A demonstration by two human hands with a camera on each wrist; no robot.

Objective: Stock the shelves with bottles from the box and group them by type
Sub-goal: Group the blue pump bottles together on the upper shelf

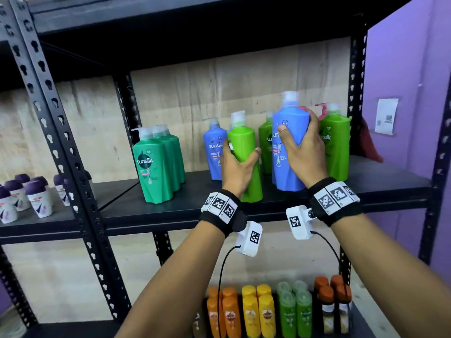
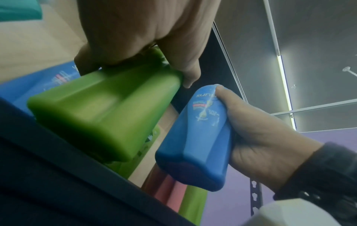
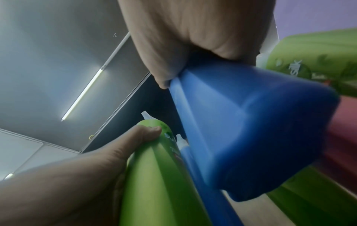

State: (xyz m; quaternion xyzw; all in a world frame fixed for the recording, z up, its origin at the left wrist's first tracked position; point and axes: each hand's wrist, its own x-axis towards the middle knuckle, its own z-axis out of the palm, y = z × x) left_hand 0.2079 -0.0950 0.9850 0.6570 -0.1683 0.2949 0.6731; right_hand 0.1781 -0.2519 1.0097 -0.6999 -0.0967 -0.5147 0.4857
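My left hand [image 1: 238, 164] grips a light-green shampoo bottle [image 1: 244, 145] standing near the front edge of the black shelf [image 1: 170, 211]; its base [image 2: 92, 116] fills the left wrist view. My right hand [image 1: 302, 150] grips a tall blue shampoo bottle [image 1: 288, 132] held upright over the shelf, its base [image 3: 260, 137] lifted in the right wrist view. Behind stand another blue bottle [image 1: 216, 150], a light-green bottle [image 1: 338, 142] at the right and one more green bottle [image 1: 264, 142] half hidden. A dark-green group [image 1: 158, 164] stands at the left.
Pink pump tops [image 1: 322, 109] peek out behind the right-hand bottles. The lower shelf holds rows of orange, yellow, green and brown-capped bottles [image 1: 280, 311]. Purple-capped roll-ons [image 1: 26, 193] stand on the neighbouring rack at the left. A perforated upright post [image 1: 61, 142] divides the racks.
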